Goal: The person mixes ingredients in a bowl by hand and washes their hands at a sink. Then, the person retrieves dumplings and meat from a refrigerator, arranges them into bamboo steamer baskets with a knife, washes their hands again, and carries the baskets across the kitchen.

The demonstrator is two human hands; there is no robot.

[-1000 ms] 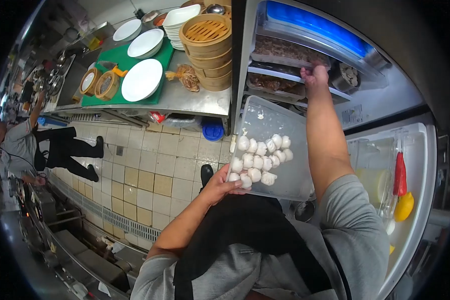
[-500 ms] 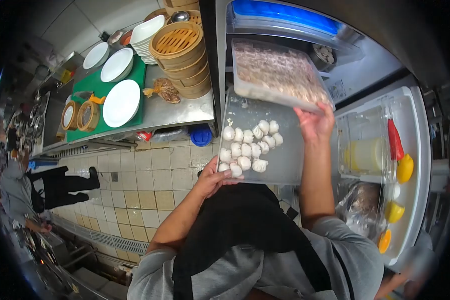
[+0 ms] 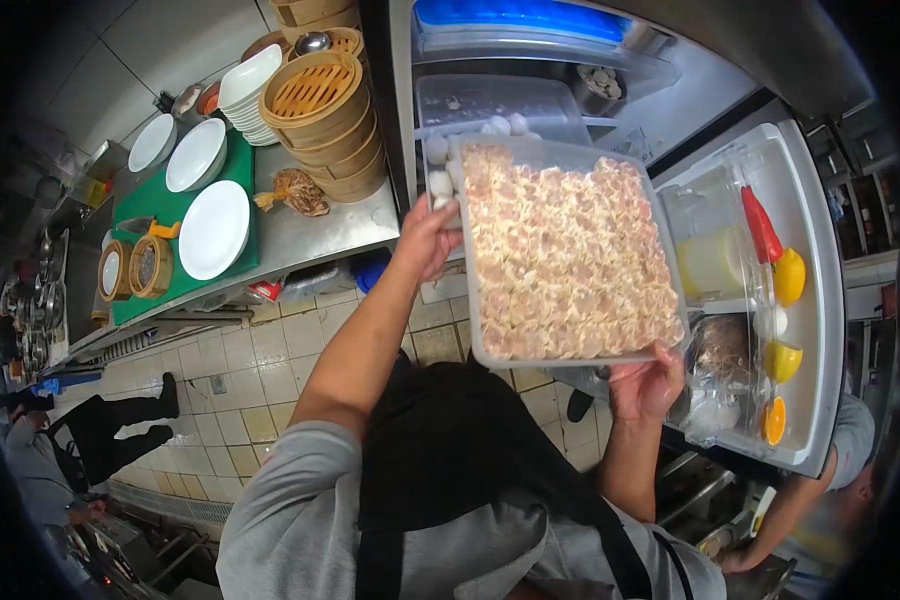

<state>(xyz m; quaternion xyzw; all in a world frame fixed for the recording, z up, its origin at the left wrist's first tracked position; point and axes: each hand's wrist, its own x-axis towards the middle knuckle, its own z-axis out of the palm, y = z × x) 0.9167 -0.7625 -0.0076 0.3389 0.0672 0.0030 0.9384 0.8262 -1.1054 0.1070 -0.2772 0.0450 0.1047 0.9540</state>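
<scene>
Closest to us, past our dark apron, our right hand is curled around the lower right corner of the near tray, thumb on its wall. That tray is tilted towards us and filled with tight rows of pale, pinkish pieces; no lid shows on it. Our left hand is partly closed on the left edge of the rear tray, beside a few white dumplings; its fingertips lie close to the near tray too, and we cannot tell if they touch it. The near tray hides most of the rear one

As we judge it, the near tray is clear of the fridge shelves and borne by hand, while the rear tray sits behind it at the opening; neither is set down

For room, the near tray's right edge comes close to the open fridge door, where a red chilli and a lemon stand out. On the left, a strip of tiled floor lies below the table, whose end, crowded with bamboo steamers, is tight against the fridge side. Beyond the door a co-worker's arm reaches low, and another person stands well apart, far left
</scene>
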